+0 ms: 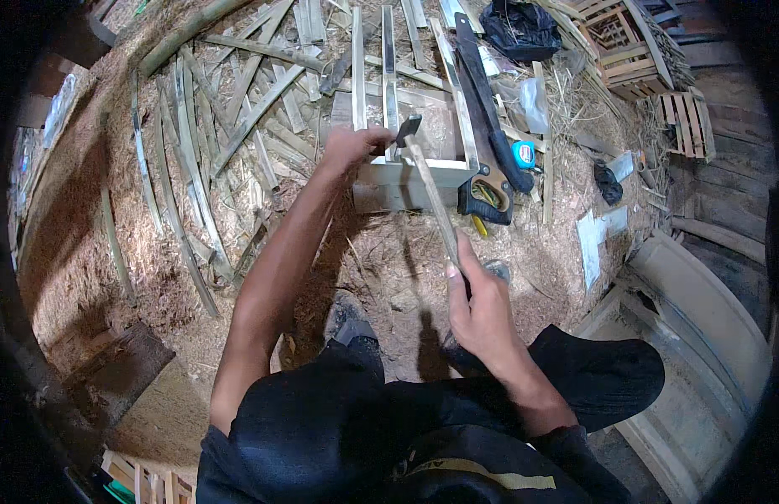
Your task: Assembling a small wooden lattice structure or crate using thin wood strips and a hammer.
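Observation:
My right hand (482,307) is wrapped round the lower part of the wooden handle of a hammer (434,191). The dark hammer head is raised over a frame of pale wooden slats (449,175), just right of my left fingers. My left hand (354,151) is closed at the near end of the middle slat (388,50); what its fingertips pinch, if anything, is too small to make out. Long slats run away from me, and a crosspiece spans their near ends. This work lies over a wooden block (389,200).
Right of the frame lie a handsaw (490,189) and a blue tape measure (524,154). Loose bamboo strips (188,168) cover the sawdust floor at left. Slatted crates (633,50) stand at far right, a black plastic bag (524,29) beyond the saw, a pale panel (700,311) near right.

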`<state>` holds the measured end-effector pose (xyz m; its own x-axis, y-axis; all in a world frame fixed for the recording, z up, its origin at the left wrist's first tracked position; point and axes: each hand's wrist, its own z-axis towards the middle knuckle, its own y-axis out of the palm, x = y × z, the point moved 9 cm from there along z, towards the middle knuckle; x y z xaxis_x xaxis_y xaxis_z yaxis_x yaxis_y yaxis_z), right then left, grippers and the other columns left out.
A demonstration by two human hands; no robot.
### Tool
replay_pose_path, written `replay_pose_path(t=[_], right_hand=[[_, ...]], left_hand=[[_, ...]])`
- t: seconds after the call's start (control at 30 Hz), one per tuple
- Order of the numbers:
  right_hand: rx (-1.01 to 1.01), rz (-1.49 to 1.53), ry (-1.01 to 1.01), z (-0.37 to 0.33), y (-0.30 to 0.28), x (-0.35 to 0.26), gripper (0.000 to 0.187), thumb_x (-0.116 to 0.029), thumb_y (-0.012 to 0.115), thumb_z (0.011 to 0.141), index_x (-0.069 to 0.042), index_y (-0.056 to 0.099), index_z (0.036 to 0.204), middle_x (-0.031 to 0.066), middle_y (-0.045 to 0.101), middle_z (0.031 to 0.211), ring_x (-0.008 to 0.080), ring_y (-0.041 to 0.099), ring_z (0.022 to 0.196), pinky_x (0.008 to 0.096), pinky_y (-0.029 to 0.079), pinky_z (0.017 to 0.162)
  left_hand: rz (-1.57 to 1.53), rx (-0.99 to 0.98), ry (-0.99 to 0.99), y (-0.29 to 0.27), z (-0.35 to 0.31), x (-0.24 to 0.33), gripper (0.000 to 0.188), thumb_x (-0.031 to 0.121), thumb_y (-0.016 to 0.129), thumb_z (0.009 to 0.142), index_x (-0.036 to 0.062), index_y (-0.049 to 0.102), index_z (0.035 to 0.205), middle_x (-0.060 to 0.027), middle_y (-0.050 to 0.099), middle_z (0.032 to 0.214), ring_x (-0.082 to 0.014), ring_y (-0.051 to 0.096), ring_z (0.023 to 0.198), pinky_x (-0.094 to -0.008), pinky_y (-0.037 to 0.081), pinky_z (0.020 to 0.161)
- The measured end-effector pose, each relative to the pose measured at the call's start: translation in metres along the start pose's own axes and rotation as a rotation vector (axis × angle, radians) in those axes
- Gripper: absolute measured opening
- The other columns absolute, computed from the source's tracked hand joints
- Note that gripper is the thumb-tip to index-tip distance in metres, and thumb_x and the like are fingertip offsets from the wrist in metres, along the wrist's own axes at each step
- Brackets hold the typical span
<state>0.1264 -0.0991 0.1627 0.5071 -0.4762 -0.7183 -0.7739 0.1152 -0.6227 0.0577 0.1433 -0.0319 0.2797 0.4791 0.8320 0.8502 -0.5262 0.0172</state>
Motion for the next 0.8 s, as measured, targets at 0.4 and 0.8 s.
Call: replay_pose_path(t=[0.4, 0.8], right_hand=[[0.060, 0.073, 0.132, 0.015, -0.009, -0.004, 0.043, -0.016, 0.057, 0.097, 0.007, 0.050, 0.133, 0.0274, 0.068, 0.096, 0.0411, 0.069, 0.091, 0.0443, 0.052, 0.079], [0.423, 0.130, -0.050, 0.156, 0.020, 0.036, 0.035, -0.020, 0.074, 0.084, 0.005, 0.058, 0.103, 0.0251, 0.070, 0.093, 0.0379, 0.070, 0.087, 0.0416, 0.052, 0.080]], left_hand=[[0.033, 0.021, -0.008, -0.004, 0.000, -0.001, 0.027, 0.024, 0.082, 0.069, -0.0006, 0.071, 0.068, -0.0052, 0.065, 0.065, -0.0122, 0.056, 0.054, -0.0298, 0.043, 0.048], [-0.002, -0.037, 0.001, 0.001, -0.003, 0.005, 0.027, 0.022, 0.080, 0.072, -0.0029, 0.073, 0.079, -0.0061, 0.066, 0.071, -0.0138, 0.059, 0.060, -0.0309, 0.045, 0.053]])
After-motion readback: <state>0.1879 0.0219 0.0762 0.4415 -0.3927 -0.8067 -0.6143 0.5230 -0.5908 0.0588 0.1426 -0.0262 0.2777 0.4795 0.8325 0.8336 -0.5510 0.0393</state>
